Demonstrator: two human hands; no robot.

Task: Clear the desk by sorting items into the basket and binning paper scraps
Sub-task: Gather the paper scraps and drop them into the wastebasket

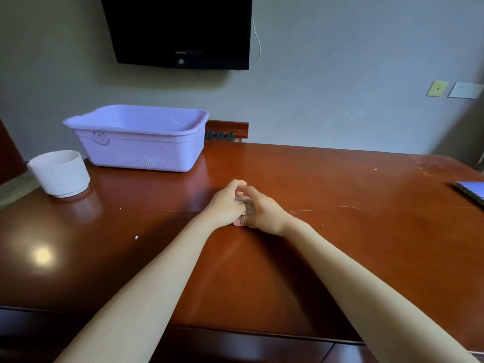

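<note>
Wooden desk (340, 192): left hand (226, 203), right hand (264, 210) meet mid-desk, fingers (238, 183) curled together, contents unclear

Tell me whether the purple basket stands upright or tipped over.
Upright: the basket sits flat on the desk, its open rim facing up.

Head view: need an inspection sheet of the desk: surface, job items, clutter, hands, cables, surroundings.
Surface: brown wooden desk, glossy, faint scratches.
Job's things: purple basket far left, inside mostly hidden; white round bin beside it; paper scrap on the desk; notebook at right edge.
Clutter: nothing seen.
Hands: left hand and right hand meet mid-desk, fingers curled; something small and pale between them, unclear.
Cables: white cable beside the screen.
Surroundings: black screen on wall; wall plates right.
</note>
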